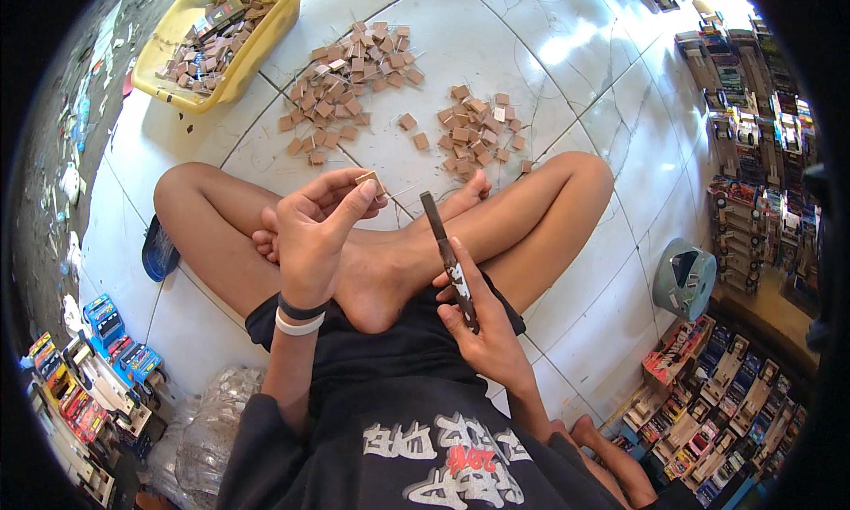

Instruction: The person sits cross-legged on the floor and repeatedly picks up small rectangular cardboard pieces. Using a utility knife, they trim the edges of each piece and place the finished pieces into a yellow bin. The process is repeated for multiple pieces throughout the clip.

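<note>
White floor tiles [637, 142] with fine cracks spread beneath the crossed bare legs [531, 211]. Above these legs is the small, square, brown wooden block [375, 181], clamped between thumb and fingertips of the left hand [314, 227]. From the right hand [482, 320] it lies to the left and farther forward. A thin, straight, pale pin [405, 192], apparently fixed in the block, gives its long axis: it points right and slightly forward, toward the dark, flat, bar-shaped tool [436, 218], near but apart. The right fingers are closed around this tool's lower part; its long axis runs forward, leaning somewhat left. Farther out lie two heaps of similar blocks [359, 67], then a yellow plastic tub [226, 92].
</note>
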The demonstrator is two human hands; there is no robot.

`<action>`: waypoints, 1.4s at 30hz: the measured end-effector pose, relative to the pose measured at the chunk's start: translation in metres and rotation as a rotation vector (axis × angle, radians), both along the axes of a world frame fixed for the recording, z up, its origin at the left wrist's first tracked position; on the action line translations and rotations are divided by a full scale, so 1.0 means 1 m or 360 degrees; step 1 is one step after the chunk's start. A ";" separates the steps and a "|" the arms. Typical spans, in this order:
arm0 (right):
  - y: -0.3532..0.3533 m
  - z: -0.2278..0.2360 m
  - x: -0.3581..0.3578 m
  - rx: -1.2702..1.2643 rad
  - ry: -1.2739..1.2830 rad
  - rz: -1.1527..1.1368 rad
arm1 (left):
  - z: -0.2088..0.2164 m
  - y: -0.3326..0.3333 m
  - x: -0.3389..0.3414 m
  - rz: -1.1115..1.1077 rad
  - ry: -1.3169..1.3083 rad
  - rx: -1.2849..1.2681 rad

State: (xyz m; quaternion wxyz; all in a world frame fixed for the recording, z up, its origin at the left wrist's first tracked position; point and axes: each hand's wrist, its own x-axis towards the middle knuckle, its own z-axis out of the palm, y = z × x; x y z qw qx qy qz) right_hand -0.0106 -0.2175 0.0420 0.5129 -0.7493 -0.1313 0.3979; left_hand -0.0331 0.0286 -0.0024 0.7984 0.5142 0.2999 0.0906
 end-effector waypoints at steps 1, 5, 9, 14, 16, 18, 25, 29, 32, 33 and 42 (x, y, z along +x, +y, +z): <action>0.000 0.001 0.000 0.0031 0.0015 0.0032 | 0.002 0.000 0.000 -0.0008 -0.0010 -0.0005; 0.005 0.001 -0.005 0.0121 0.0049 0.0041 | 0.007 -0.004 -0.001 -0.0013 -0.0013 -0.0030; 0.007 0.002 -0.006 0.0083 0.0012 0.0064 | 0.009 -0.006 -0.002 0.0005 -0.0011 -0.0050; 0.007 0.001 -0.003 0.0005 -0.0132 0.0121 | 0.008 -0.007 -0.003 0.0005 -0.0020 -0.0044; 0.007 0.001 -0.004 0.0004 -0.0131 0.0113 | 0.007 -0.007 -0.003 0.0009 -0.0026 -0.0044; 0.007 0.000 -0.004 0.0012 -0.0131 0.0100 | 0.007 -0.007 -0.003 0.0008 -0.0031 -0.0049; 0.009 0.001 -0.005 0.0020 -0.0113 0.0103 | 0.006 -0.018 0.002 -0.0067 -0.0105 -0.0244; 0.002 0.001 -0.004 0.0301 0.0375 0.0047 | 0.002 -0.015 0.003 -0.0222 -0.0108 -0.0537; -0.007 0.000 -0.005 0.0956 0.1401 -0.0127 | 0.002 -0.016 0.000 -0.0292 -0.0160 -0.0756; -0.007 -0.001 -0.010 0.1177 0.1630 -0.0182 | 0.003 -0.016 -0.002 -0.0314 -0.0179 -0.0828; -0.006 -0.004 -0.010 0.1152 0.1654 -0.0222 | -0.002 -0.011 -0.002 -0.0057 -0.0195 -0.0744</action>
